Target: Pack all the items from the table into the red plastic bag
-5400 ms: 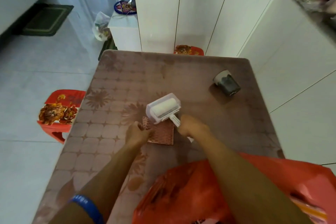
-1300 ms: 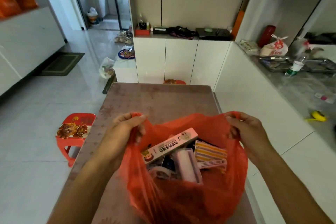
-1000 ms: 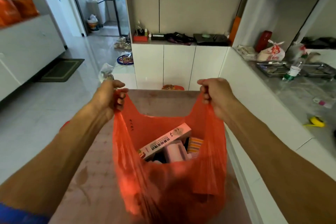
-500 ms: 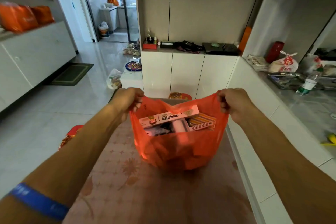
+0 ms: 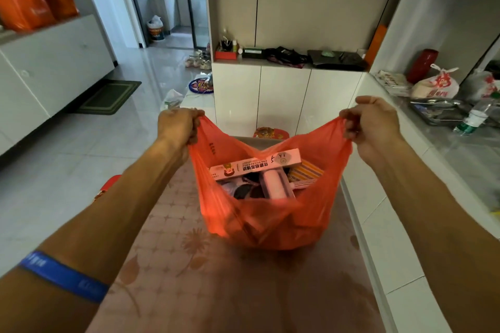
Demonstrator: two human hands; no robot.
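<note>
The bag (image 5: 270,222) sits on the table (image 5: 216,292). A box (image 5: 255,164) and a roller (image 5: 276,184) lie in it, roller nearer.

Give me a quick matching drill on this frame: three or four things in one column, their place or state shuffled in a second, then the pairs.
Things:
1. red plastic bag
2. long printed box
3. left hand
4. lint roller

Places or states:
A. grips the bag's left handle
B. lies across the top of the load in the bag
C. rests on the table, mouth held open
D. sits in the bag just under the box

Pairs: 1-C, 2-B, 3-A, 4-D
</note>
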